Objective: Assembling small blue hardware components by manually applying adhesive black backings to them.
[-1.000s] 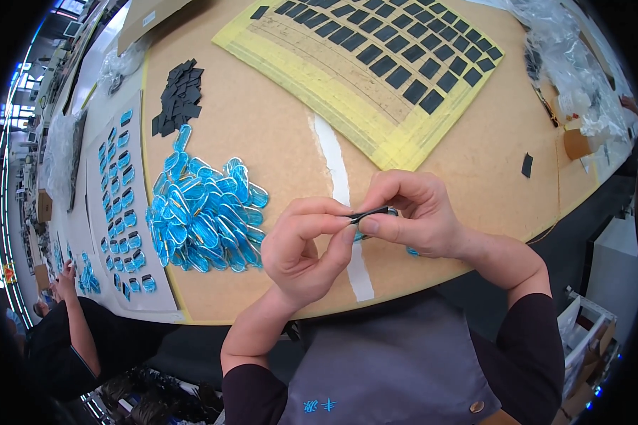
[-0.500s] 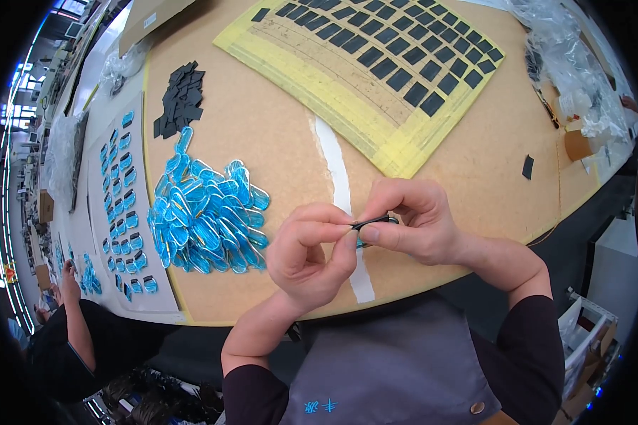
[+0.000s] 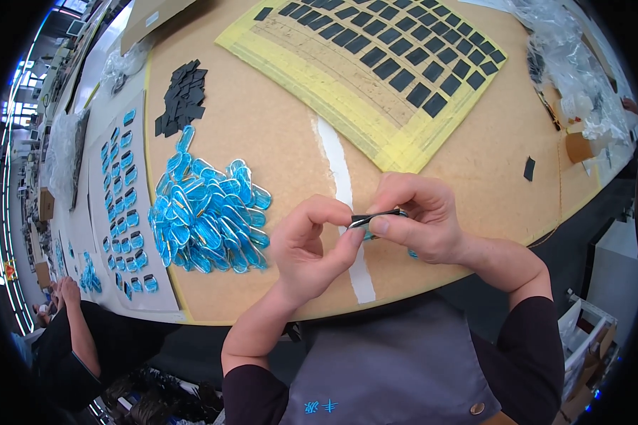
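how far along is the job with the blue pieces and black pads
Looks done: rows of blue pieces laid out on the white sheet to the left. In hand: the left hand and right hand pinch one small blue piece with a black pad between the fingertips. Likely left: the heap of blue pieces on the table, and many black pads on the yellow sheet. Roughly midway, at a guess.

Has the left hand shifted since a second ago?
No, barely: the left hand remains beside the white tape strip, pinching the small dark piece with the right hand.
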`<state>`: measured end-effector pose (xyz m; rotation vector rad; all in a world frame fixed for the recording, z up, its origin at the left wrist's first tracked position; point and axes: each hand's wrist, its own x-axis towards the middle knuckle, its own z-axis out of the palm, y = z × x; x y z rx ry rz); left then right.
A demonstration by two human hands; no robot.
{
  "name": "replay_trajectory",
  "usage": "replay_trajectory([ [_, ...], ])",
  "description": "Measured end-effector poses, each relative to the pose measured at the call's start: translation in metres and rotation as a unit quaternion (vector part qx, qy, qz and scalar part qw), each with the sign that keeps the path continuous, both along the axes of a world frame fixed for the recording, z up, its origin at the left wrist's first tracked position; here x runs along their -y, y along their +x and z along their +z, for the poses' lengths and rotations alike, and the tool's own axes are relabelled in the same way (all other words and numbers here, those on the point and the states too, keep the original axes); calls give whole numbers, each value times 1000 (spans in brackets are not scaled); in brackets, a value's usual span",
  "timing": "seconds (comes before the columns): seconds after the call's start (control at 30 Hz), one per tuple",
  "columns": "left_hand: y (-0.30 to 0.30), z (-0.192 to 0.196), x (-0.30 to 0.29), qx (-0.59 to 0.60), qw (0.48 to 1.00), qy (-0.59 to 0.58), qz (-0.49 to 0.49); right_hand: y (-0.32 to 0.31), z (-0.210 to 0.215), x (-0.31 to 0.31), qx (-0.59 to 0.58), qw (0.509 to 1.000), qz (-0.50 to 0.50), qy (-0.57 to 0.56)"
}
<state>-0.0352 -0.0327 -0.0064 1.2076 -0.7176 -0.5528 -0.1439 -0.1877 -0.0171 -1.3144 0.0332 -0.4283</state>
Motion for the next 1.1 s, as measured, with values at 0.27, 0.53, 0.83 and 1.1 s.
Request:
replay_trajectory([
  [0.27, 1, -1, -3, -50, 995, 39, -73, -2, 0, -1, -3, 999, 13, 43],
  [0.53, -2, -1, -1, -42, 996, 29, -79, -2, 3, -3, -10, 993, 23, 114],
  [0.83, -2, -2, -2, -72, 994, 14, -83, -2, 2, -5, -32, 993, 34, 105],
  [1.1, -2, -5, -2, -112, 991, 0, -79, -1, 3, -7, -39, 991, 30, 124],
])
